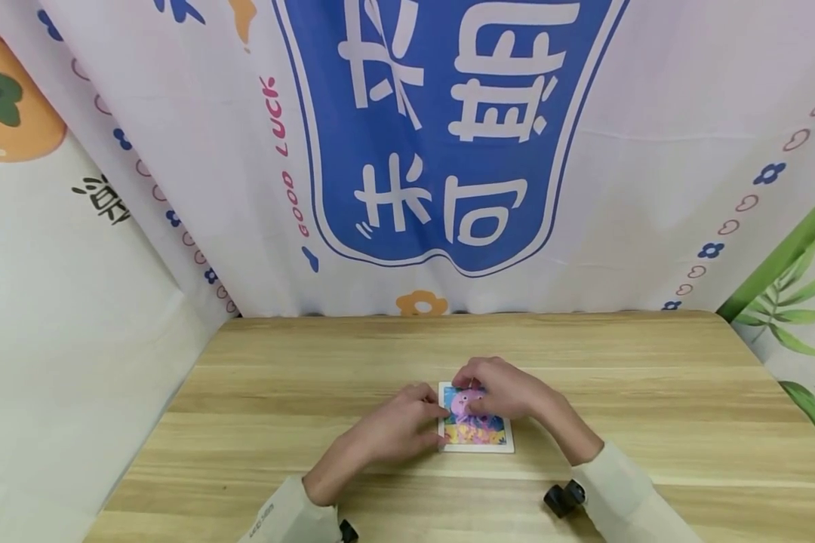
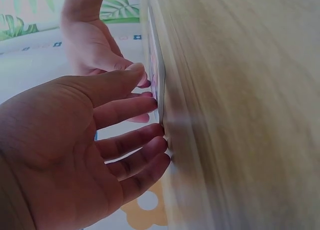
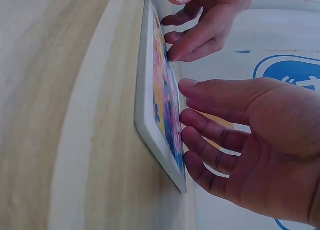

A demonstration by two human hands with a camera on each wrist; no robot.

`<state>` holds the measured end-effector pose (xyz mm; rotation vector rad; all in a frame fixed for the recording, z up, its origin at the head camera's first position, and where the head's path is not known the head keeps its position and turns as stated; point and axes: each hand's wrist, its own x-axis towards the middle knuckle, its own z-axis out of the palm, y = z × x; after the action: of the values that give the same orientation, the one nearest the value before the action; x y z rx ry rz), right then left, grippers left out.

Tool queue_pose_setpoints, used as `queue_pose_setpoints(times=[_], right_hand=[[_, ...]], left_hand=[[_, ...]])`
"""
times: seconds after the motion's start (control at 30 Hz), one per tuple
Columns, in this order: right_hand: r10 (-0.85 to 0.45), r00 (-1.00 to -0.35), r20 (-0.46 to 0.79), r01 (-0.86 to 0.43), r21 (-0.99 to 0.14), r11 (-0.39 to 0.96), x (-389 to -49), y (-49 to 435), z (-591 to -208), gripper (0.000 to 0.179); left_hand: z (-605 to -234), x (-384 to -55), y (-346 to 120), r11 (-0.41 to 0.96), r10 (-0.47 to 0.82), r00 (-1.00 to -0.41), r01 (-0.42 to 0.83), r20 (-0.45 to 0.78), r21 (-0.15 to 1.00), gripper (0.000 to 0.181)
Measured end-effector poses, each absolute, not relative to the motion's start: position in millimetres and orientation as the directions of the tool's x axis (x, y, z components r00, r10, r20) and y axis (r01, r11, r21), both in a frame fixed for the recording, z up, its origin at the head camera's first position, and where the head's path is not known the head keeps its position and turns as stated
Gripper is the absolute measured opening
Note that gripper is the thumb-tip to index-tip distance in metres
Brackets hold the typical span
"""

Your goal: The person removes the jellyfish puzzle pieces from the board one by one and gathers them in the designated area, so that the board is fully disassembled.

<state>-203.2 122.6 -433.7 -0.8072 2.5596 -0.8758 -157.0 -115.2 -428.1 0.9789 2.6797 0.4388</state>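
A small square jigsaw-like board (image 1: pixel 478 435) lies flat on the table, with a white frame around a bright picture of a pink octopus over yellow and blue. My left hand (image 1: pixel 394 426) is at its left edge, thumb near the lower corner and fingertips beside the frame. Over the upper right part of the picture is my right hand (image 1: pixel 509 388), covering that corner. In the right wrist view, the loosely bent fingers of the right hand (image 3: pixel 280 140) reach to the picture's far side. The left wrist view has the left hand's fingertips at the thin board's edge (image 2: pixel 160 79).
The wood-grain table (image 1: pixel 278 362) extends to both sides of the board. Behind it hangs a printed white curtain (image 1: pixel 625 188) with a blue panel. Black wrist devices (image 1: pixel 564 499) sit by the pale sleeves (image 1: pixel 632 490).
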Motion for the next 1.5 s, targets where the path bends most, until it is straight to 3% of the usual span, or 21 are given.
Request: queue_pose_setpoints(times=[0.67, 1.5], right_hand=[[-0.619, -0.782, -0.07, -0.429, -0.66, 0.616, -204.5, 122.6, -435.9, 0.032], [-0.583, -0.8, -0.139, -0.371, -0.649, 0.664, -205.4, 115.5, -437.0, 0.039]], left_hand=[[-425.8, -154.5, -115.4, 0.728, 0.66, -0.74, 0.589, -0.13, 0.351, 0.046], [-423.9, -151.3, -115.1, 0.72, 0.668, -0.734, 0.593, -0.127, 0.359, 0.047]])
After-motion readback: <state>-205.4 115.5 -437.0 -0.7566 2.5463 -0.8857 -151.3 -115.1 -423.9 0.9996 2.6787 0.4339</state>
